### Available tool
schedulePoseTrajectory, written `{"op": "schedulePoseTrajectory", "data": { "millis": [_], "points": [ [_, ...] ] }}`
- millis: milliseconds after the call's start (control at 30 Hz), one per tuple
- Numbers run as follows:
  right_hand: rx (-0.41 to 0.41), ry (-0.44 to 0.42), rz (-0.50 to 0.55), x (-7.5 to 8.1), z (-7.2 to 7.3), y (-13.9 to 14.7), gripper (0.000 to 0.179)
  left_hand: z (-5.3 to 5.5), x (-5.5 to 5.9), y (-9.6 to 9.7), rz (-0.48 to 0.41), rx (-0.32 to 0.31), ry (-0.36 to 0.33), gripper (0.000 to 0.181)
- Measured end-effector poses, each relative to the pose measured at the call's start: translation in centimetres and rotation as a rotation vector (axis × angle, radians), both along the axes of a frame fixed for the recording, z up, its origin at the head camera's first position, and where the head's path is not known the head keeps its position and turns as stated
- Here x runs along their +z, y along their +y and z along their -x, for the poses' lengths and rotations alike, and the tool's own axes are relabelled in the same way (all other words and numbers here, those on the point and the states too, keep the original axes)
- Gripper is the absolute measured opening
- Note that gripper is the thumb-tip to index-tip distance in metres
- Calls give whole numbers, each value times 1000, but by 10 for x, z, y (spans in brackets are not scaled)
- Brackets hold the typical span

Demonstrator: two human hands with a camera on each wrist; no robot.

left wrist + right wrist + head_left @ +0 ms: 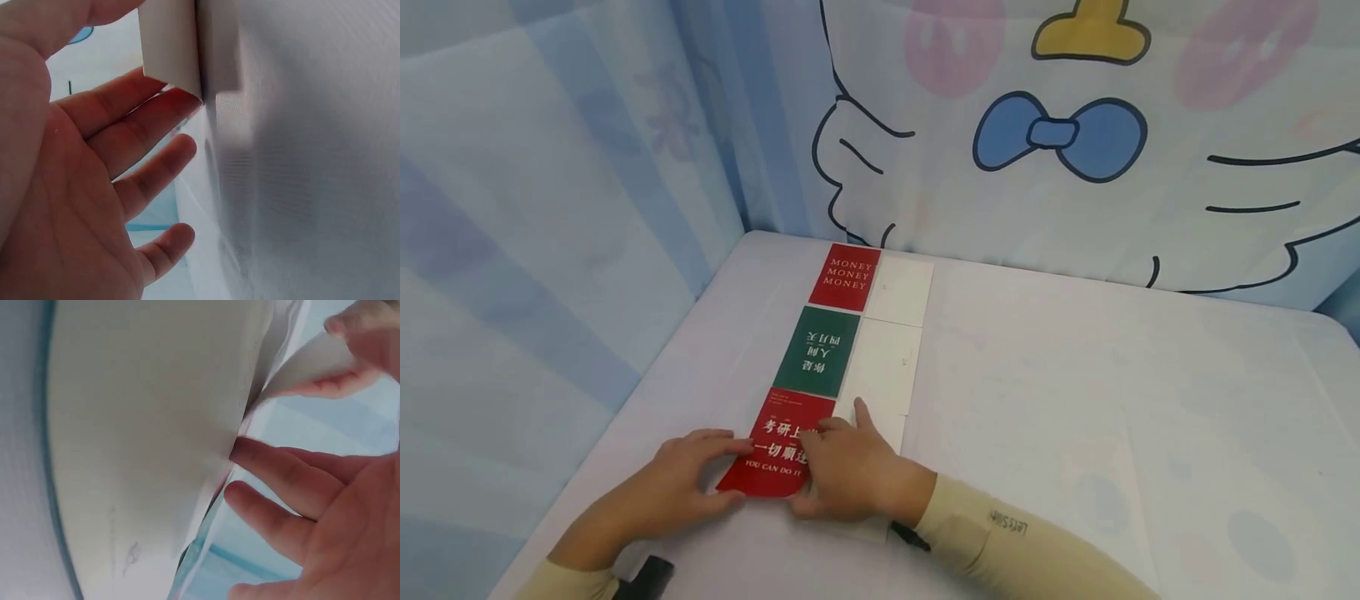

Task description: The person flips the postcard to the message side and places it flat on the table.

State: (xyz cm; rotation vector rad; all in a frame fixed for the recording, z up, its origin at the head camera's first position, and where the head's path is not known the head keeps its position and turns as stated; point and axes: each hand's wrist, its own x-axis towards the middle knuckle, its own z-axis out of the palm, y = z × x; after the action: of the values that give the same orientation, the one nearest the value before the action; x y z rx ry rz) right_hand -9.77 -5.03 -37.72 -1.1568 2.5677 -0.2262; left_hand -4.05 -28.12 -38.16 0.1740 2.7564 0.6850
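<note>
A red card (778,467) with white lettering lies nearest the person, its near edge bent up off the table. My left hand (681,479) holds its left corner between thumb and fingers. In the left wrist view the pale back of the card (169,44) rises between that thumb and the first fingers (137,125). My right hand (853,467) grips the card's right part, thumb at the near edge, other fingers on top, one stretched away. A white panel (150,425) fills much of the right wrist view beside the right fingertips (240,487); the right thumb is hidden there.
Beyond lie a green card (816,354) with white characters and a red MONEY card (846,279), end to end. White panels (880,354) run along their right side. Patterned curtains (1052,200) hang behind and left of the white table (1075,400).
</note>
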Motion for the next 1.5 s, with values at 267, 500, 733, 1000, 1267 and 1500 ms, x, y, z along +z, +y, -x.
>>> {"op": "schedulePoseTrajectory", "data": {
  "millis": [267,500,733,1000,1267,1500],
  "points": [
    [17,77,47,3,2,0,36,1,3,-1,-18,-22,54,66],
    [-3,87,51,2,5,1,51,12,2,-3,-66,10,68,76],
    [9,132,108,4,4,1,42,18,2,-1,-45,52,71,67],
    [-52,106,330,8,7,5,34,15,6,3,-50,97,267,54],
    [-189,-75,743,7,8,10,39,11,5,4,-163,127,608,51],
    [-212,-104,800,9,8,10,44,10,7,6,-211,148,627,57]
  ]
}}
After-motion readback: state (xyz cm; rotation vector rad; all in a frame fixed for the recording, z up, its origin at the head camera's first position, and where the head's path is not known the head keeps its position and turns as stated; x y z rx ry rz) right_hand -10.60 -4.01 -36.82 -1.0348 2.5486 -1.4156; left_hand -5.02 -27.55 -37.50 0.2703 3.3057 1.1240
